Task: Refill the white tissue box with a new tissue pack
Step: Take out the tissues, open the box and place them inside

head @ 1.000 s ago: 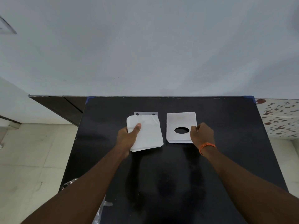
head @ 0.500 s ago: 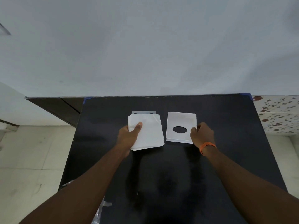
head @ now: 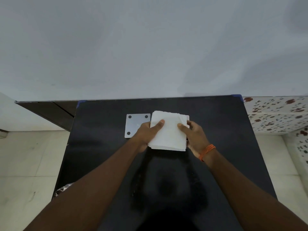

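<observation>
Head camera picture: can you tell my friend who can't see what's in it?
Two bare hands, the left hand and the right hand, hold a stack of white tissues over a black table. A flat grey plate with round holes lies just left of the stack, and a corner of the white tissue box peeks out behind it.

A plain room, likely in a home

A black table (head: 106, 147) stands against a bare pale wall (head: 150, 47), on light floor tiles (head: 25, 164), with flower-patterned tiles (head: 275, 114) beyond its right edge.
</observation>
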